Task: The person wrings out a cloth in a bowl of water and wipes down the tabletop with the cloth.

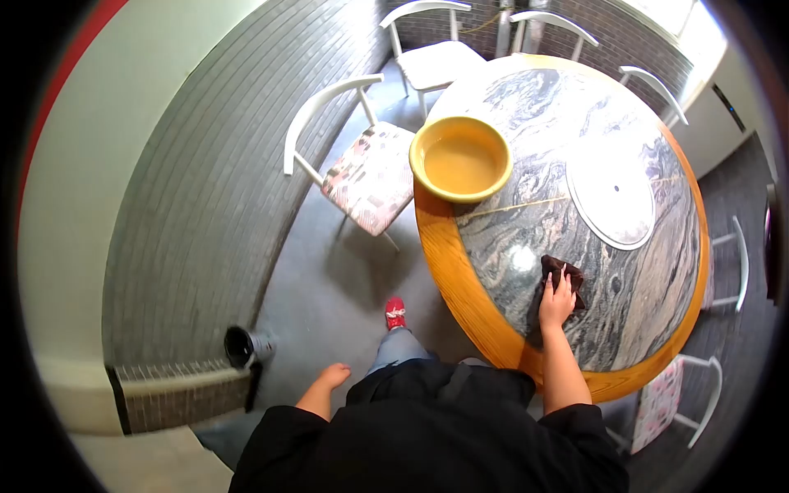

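1. Evidently, a dark brown cloth (552, 264) is held under the right hand (558, 309) on the veined stone surface of a round, wood-rimmed bench (459, 283). The fingers are extended over the bunched fabric, and some of it is left uncovered beyond the fingertips.

2. The left hand (334, 376) is held low beside the body, away from the bench. Nothing is seen in it; whether it is open or closed cannot be told.

3. A yellow basin (461, 197) is placed upright near the bench's edge, beyond the cloth and to its left. Liquid appears to be contained in it.

4. A pale disc (606, 215), marked by a small dark spot, is positioned on the stone beyond the cloth, with no contact between them.

5. By its contact and placement, the step in hand is judged to be surface wiping. For a further stroke, even downward pressure would be called for, with the loose folds kept beneath the fingers and the disc's rim cleared.

6. Chairs (370, 177) are arranged around the bench.
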`<action>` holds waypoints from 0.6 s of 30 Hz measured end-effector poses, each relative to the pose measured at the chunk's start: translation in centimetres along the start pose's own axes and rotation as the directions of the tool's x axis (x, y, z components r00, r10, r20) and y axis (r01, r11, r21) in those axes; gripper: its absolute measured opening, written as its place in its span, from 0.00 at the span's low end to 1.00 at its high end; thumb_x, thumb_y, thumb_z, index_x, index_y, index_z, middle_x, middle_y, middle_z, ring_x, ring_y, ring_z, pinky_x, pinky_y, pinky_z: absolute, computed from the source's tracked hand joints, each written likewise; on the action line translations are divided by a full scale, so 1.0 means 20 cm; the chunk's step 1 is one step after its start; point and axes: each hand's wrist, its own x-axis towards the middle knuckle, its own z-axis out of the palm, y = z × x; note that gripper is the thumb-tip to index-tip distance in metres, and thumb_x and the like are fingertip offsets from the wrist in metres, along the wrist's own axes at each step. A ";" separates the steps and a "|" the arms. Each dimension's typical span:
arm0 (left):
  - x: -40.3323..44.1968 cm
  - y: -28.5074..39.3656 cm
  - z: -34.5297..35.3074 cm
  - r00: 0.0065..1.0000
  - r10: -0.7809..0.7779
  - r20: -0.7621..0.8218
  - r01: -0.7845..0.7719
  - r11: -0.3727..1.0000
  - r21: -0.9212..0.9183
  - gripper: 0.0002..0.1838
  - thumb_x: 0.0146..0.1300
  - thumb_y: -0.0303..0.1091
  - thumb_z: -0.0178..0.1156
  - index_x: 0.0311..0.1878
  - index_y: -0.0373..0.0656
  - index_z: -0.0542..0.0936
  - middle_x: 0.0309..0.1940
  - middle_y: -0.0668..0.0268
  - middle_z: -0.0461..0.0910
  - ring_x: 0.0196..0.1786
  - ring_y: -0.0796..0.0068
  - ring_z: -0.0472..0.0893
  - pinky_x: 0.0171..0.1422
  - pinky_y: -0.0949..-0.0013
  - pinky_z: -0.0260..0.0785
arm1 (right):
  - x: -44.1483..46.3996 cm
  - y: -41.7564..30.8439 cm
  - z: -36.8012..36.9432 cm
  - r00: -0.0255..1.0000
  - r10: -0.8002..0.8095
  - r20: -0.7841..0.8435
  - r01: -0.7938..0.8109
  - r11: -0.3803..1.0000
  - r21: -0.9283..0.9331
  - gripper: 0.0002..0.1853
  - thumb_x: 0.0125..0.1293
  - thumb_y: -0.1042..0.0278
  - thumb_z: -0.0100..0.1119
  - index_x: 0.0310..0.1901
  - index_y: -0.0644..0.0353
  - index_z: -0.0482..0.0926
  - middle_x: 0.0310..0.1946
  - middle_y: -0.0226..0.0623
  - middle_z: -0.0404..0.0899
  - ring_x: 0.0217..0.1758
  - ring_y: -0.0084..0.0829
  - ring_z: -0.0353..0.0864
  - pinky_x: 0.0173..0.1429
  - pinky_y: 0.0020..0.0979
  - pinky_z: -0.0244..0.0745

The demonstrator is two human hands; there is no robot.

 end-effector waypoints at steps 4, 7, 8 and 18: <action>0.36 0.00 -0.72 0.975 0.175 -0.137 -0.187 0.979 -0.079 0.21 0.63 0.42 0.58 0.58 0.47 0.83 0.52 0.56 0.85 0.55 0.58 0.84 0.59 0.59 0.75 | -0.09 -0.44 0.14 0.982 0.140 -0.128 -0.142 0.990 -0.008 0.29 0.75 0.47 0.50 0.70 0.55 0.71 0.65 0.48 0.76 0.70 0.46 0.71 0.72 0.53 0.58; 0.50 0.39 -1.25 0.918 0.348 -0.190 -0.334 0.937 0.102 0.20 0.64 0.39 0.58 0.57 0.44 0.83 0.51 0.56 0.85 0.55 0.61 0.83 0.61 0.61 0.74 | -0.10 -0.64 0.29 0.970 0.179 -0.167 -0.164 0.981 0.102 0.27 0.75 0.49 0.51 0.69 0.56 0.72 0.62 0.50 0.77 0.66 0.48 0.74 0.70 0.48 0.61; 0.45 0.58 -1.37 0.890 0.411 -0.196 -0.389 0.910 0.143 0.19 0.65 0.38 0.59 0.56 0.41 0.83 0.51 0.56 0.85 0.55 0.63 0.83 0.62 0.62 0.73 | -0.09 -0.63 0.29 0.920 0.371 0.125 -0.388 0.820 0.421 0.26 0.77 0.51 0.49 0.67 0.60 0.73 0.62 0.47 0.78 0.65 0.44 0.76 0.68 0.43 0.65; -0.06 2.34 -1.72 0.062 0.991 -0.121 -0.997 0.057 -0.044 0.27 0.64 0.37 0.67 0.65 0.39 0.76 0.62 0.54 0.78 0.66 0.60 0.76 0.71 0.61 0.65 | 0.54 -1.53 -0.21 0.836 -0.083 0.542 -0.488 -0.562 0.667 0.33 0.77 0.38 0.41 0.70 0.55 0.67 0.66 0.38 0.73 0.68 0.39 0.73 0.72 0.45 0.68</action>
